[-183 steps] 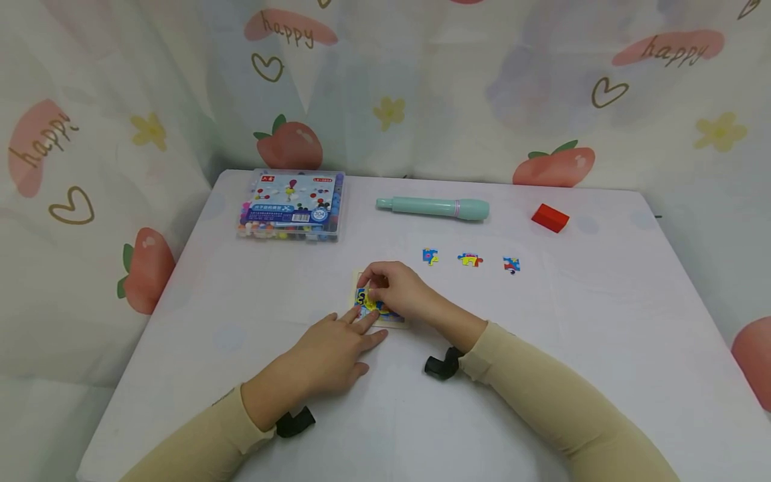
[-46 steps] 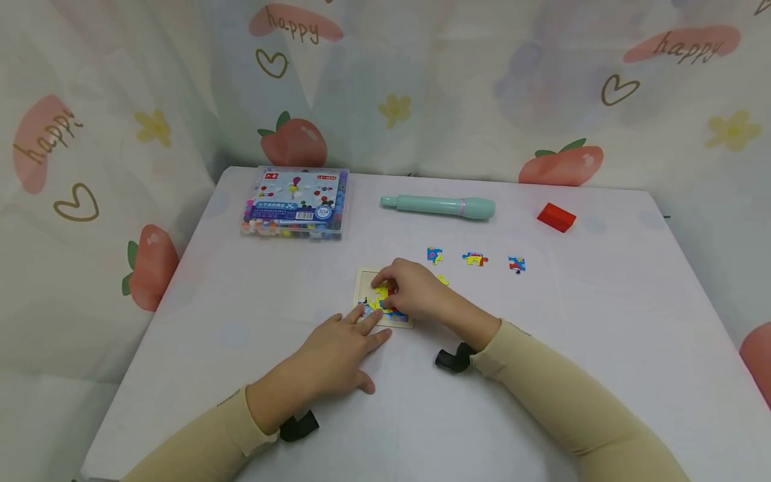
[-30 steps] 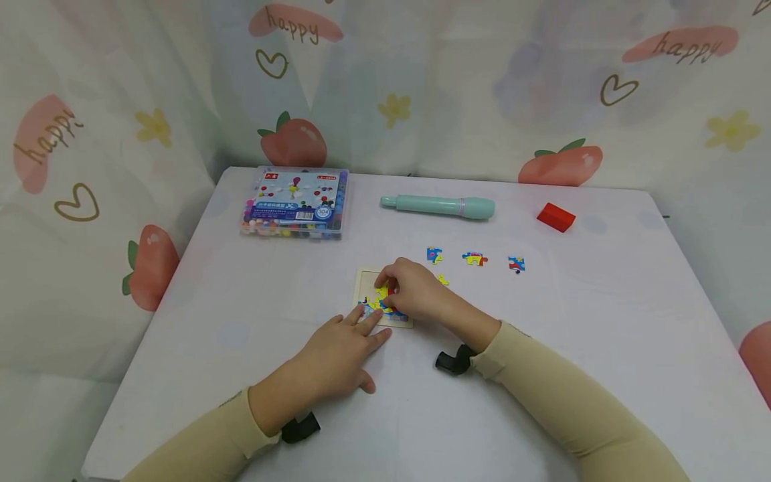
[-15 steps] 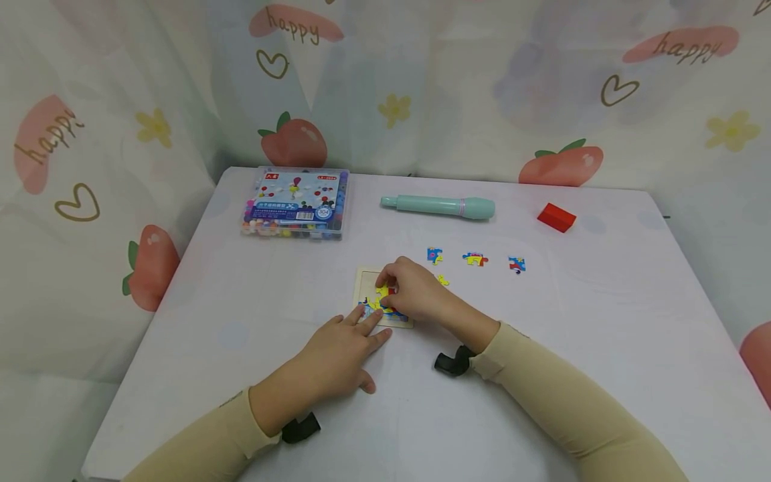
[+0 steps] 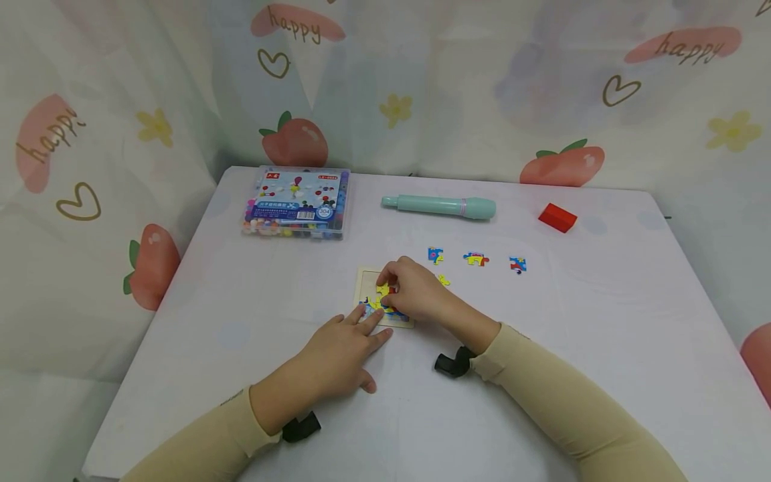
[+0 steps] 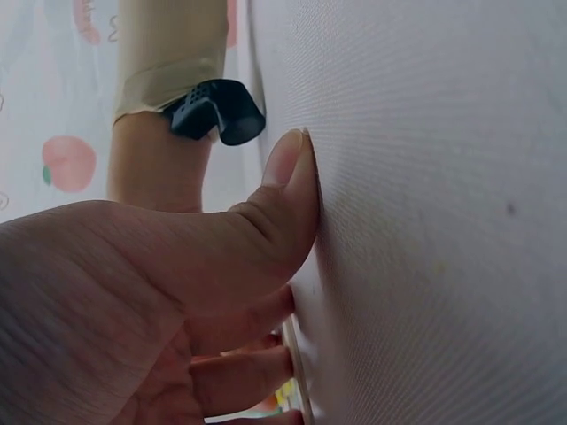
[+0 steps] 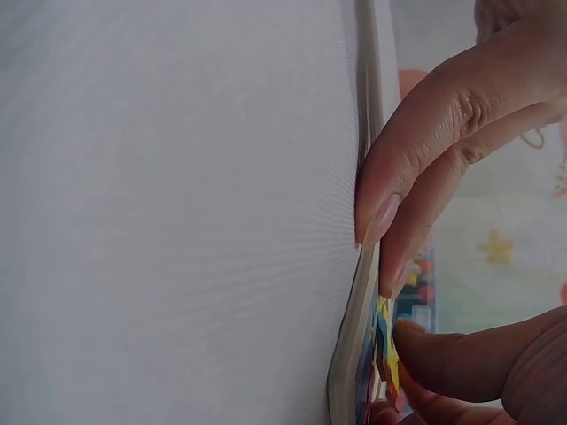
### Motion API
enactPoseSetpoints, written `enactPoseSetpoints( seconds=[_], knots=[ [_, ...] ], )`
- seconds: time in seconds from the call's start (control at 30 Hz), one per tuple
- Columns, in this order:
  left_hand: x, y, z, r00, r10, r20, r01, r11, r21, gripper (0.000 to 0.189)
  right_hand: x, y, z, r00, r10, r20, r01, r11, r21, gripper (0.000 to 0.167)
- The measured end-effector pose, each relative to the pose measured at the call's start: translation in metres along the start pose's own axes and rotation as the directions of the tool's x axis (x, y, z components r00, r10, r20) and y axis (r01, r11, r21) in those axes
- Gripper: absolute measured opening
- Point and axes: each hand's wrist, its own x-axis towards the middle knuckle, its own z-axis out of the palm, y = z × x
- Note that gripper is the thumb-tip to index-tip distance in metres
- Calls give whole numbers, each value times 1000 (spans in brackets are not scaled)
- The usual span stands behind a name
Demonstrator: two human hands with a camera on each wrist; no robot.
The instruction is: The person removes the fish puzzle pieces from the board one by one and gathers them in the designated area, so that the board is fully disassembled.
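Note:
A small wooden jigsaw board (image 5: 367, 280) lies flat at mid-table, its upper left part bare wood. My left hand (image 5: 333, 355) rests with spread, straight fingers on its lower left part and the table in front. My right hand (image 5: 417, 292) is over the board's right side. In the right wrist view its thumb and a finger pinch a yellow and blue puzzle piece (image 7: 392, 359) at the board's surface, while other fingers touch the board's edge. A yellow piece (image 5: 443, 280) lies behind that hand, partly hidden.
Three loose puzzle pieces, a left one (image 5: 436, 255), a middle one (image 5: 476, 259) and a right one (image 5: 517, 264), lie in a row. Farther back are a clear case of coloured beads (image 5: 295, 204), a mint-green tube (image 5: 438, 207) and a red block (image 5: 557, 217).
Since the earliest frame, a piece has left the board's upper left and a yellow piece has appeared on the table behind my right hand. Over the last second both hands stay almost still.

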Motion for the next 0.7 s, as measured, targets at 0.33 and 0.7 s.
enactPoseSetpoints(
  seconds=[0.33, 0.7],
  knots=[
    [0, 0, -1, 1000, 1, -5, -1, 1000, 5, 91, 0, 5, 0, 1000, -11, -6, 12, 997, 76, 19],
    [-2, 0, -1, 1000, 1, -14, -1, 1000, -8, 91, -2, 10, -1, 999, -31, -5, 32, 988, 154, 20]
  ],
)
